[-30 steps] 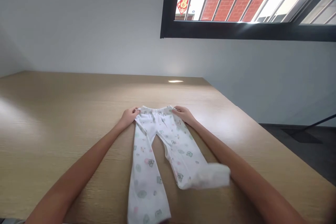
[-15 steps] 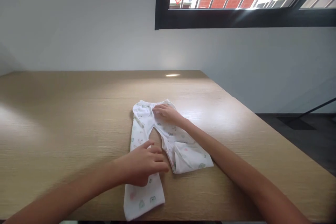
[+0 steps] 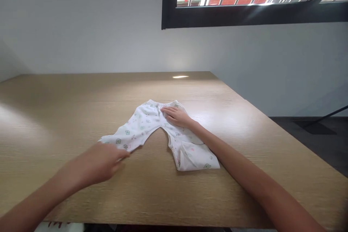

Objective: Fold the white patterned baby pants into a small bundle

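Observation:
A small pair of white pants (image 3: 141, 125) with a print of little animals lies on the wooden table, its waistband away from me. My left hand (image 3: 102, 161), a little blurred, is closed on the lower end of the left leg, which slants out to the left; the fingers hide that hem. Flat on the pants just below the waistband rests my right hand (image 3: 176, 116), fingers stretched out. The right leg is folded over on itself at its lower end, beside my right forearm.
The wooden table (image 3: 67, 101) reaches back to a pale wall (image 3: 95, 21). A dark-framed window (image 3: 231, 16) with bars is set in the wall at upper right. Past the table's right edge, a thin dark pole stands over the dark floor (image 3: 312, 128).
My left hand has moved left and taken hold of the left leg, swinging it outward from its straight position. My right hand stays near the waistband, fingers now flatter.

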A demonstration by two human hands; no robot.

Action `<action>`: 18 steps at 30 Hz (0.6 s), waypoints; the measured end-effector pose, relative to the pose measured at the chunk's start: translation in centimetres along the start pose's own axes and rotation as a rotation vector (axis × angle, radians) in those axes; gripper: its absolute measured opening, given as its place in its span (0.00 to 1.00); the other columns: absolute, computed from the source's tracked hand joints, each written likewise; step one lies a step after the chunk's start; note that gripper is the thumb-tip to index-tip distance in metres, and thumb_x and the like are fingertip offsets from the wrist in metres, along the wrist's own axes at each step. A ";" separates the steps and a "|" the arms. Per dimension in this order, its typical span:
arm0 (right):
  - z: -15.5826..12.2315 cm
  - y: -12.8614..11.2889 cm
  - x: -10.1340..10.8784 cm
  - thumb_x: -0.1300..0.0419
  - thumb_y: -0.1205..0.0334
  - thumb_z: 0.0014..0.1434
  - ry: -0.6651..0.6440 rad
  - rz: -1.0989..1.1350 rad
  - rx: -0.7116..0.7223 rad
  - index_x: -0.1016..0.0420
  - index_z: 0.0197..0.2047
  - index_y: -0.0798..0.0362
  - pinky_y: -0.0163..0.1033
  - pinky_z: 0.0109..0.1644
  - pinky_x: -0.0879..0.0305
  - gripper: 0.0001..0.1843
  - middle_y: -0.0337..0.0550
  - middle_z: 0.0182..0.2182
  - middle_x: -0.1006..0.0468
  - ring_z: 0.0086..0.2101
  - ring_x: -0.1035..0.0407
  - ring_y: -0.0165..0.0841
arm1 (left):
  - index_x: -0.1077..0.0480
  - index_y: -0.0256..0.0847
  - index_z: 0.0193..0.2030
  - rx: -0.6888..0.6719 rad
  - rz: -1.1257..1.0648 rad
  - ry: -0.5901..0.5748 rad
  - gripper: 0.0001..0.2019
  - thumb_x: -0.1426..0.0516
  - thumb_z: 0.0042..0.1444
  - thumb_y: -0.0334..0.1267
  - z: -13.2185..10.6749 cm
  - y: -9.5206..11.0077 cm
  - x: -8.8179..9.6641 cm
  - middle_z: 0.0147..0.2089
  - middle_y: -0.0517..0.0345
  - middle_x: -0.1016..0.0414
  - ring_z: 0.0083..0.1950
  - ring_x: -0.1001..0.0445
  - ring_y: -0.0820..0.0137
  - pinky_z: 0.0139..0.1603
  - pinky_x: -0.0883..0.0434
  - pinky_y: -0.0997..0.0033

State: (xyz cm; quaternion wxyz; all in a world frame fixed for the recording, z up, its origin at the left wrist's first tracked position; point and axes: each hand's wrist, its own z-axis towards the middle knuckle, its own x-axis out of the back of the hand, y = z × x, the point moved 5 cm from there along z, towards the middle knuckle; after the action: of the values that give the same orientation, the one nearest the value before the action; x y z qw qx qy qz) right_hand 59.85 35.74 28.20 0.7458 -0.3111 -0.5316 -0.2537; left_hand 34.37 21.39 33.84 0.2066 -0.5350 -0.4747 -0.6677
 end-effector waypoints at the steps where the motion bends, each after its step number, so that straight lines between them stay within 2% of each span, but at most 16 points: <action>1: 0.0 -0.1 0.0 0.58 0.62 0.63 0.008 0.002 0.006 0.43 0.60 0.52 0.44 0.59 0.52 0.22 0.40 0.56 0.39 0.56 0.48 0.34 | 0.26 0.46 0.35 -0.099 0.050 -0.066 0.10 0.47 0.48 0.33 1.5 2.1 -0.7 0.28 0.58 0.29 0.26 0.33 0.69 0.30 0.42 0.72; 2: -0.1 -0.1 0.1 0.57 0.63 0.63 0.018 0.010 0.014 0.42 0.59 0.52 0.44 0.59 0.51 0.22 0.41 0.56 0.38 0.55 0.47 0.34 | 0.27 0.47 0.39 -0.204 0.094 -0.100 0.12 0.48 0.51 0.35 3.3 4.4 -1.5 0.31 0.56 0.29 0.29 0.32 0.66 0.32 0.41 0.70; 4: -0.2 -0.2 0.4 0.58 0.65 0.62 0.051 0.041 0.030 0.40 0.58 0.53 0.43 0.58 0.50 0.21 0.42 0.55 0.37 0.55 0.46 0.33 | 0.30 0.46 0.48 -0.404 0.046 -0.101 0.15 0.50 0.55 0.41 7.4 8.8 -3.2 0.39 0.52 0.29 0.37 0.31 0.63 0.37 0.39 0.68; 6: -0.4 -0.2 0.9 0.59 0.67 0.62 0.096 0.075 0.022 0.39 0.56 0.53 0.42 0.57 0.49 0.21 0.42 0.56 0.39 0.55 0.47 0.32 | 0.35 0.43 0.53 -0.461 -0.077 -0.050 0.19 0.51 0.57 0.44 11.3 11.7 -4.9 0.43 0.49 0.30 0.39 0.31 0.61 0.37 0.38 0.68; 7: -0.4 0.0 1.1 0.59 0.68 0.62 0.119 0.086 -0.003 0.38 0.56 0.52 0.42 0.57 0.48 0.21 0.43 0.56 0.40 0.56 0.48 0.32 | 0.35 0.39 0.52 -0.465 -0.129 -0.039 0.20 0.51 0.56 0.46 12.8 12.8 -5.9 0.42 0.47 0.30 0.38 0.31 0.61 0.35 0.37 0.68; 9: -0.4 0.7 1.3 0.59 0.69 0.61 0.157 0.091 -0.132 0.37 0.55 0.53 0.42 0.57 0.49 0.21 0.44 0.57 0.42 0.56 0.50 0.32 | 0.34 0.36 0.48 -0.491 -0.196 -0.072 0.20 0.50 0.55 0.48 14.0 14.5 -8.2 0.39 0.47 0.29 0.36 0.30 0.61 0.31 0.37 0.69; 11: -0.6 1.6 1.4 0.57 0.70 0.59 0.190 0.084 -0.306 0.37 0.54 0.55 0.42 0.58 0.50 0.21 0.47 0.58 0.42 0.57 0.51 0.34 | 0.36 0.36 0.46 -0.566 -0.196 -0.158 0.19 0.46 0.51 0.46 13.1 16.2 -10.5 0.38 0.48 0.29 0.35 0.30 0.62 0.28 0.37 0.70; 14: -0.9 2.4 1.3 0.52 0.68 0.56 0.260 0.077 -0.505 0.39 0.56 0.58 0.52 0.58 0.55 0.24 0.55 0.57 0.44 0.57 0.55 0.45 | 0.40 0.32 0.47 -0.619 0.013 -0.224 0.17 0.46 0.49 0.35 9.7 17.9 -13.0 0.39 0.45 0.31 0.33 0.30 0.63 0.25 0.38 0.71; 16: -1.2 2.6 1.4 0.50 0.67 0.54 0.304 0.095 -0.584 0.40 0.57 0.59 0.59 0.56 0.58 0.26 0.60 0.55 0.42 0.56 0.54 0.51 | 0.40 0.30 0.44 -0.624 0.168 -0.237 0.15 0.48 0.48 0.31 7.8 18.4 -13.6 0.35 0.45 0.32 0.30 0.31 0.62 0.22 0.39 0.70; 18: -1.6 2.9 1.7 0.49 0.67 0.53 0.323 0.153 -0.635 0.39 0.57 0.57 0.59 0.55 0.55 0.26 0.58 0.50 0.36 0.52 0.48 0.51 | 0.40 0.33 0.42 -0.614 0.187 -0.243 0.14 0.47 0.47 0.31 6.6 18.2 -12.9 0.34 0.49 0.33 0.28 0.33 0.64 0.21 0.40 0.70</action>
State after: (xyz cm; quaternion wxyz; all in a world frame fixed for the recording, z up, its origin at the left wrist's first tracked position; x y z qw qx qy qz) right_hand 63.39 36.43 28.84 0.7032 -0.5220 -0.2767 -0.3955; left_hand 56.44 15.56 29.44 0.0382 -0.6889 -0.2217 -0.6890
